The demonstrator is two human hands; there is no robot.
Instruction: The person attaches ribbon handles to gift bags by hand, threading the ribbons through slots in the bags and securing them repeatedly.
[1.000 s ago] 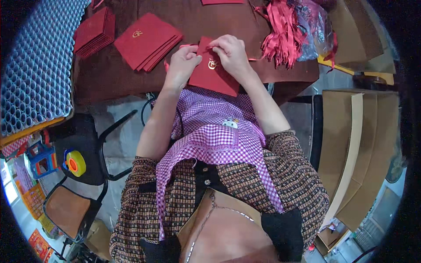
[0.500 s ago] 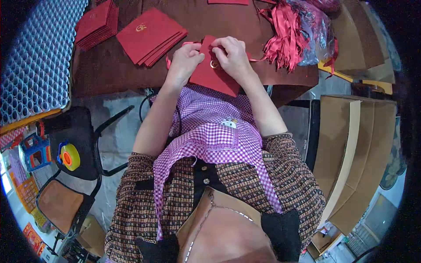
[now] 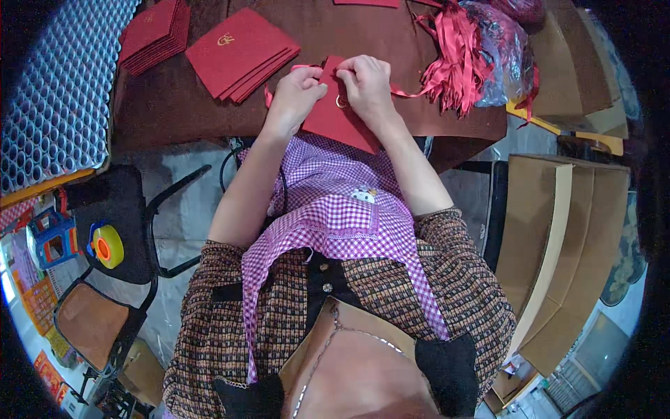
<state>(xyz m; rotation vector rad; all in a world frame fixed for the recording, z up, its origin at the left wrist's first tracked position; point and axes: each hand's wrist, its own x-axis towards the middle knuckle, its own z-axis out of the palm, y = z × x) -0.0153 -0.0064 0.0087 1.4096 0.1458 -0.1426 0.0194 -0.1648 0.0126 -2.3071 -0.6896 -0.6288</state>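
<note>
"Left to right?"
"Two stacks of red envelopes [image 3: 241,52]; left hand [image 3: 294,98] pinching one envelope [image 3: 338,126] over the surface's [image 3: 195,126] near edge; right hand [image 3: 366,84] pinching its top, partly hiding its emblem [image 3: 341,102]; one ribbon bundle [image 3: 452,59]."

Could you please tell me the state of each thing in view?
Red card: flat, partly hidden
Left hand: fingers pinched at the card's left edge
Right hand: fingers pinched over its face
Red card stack: fanned out
Red ribbons: loosely bunched
Plastic bag: crumpled
Yellow tape roll: resting on black chair
</note>
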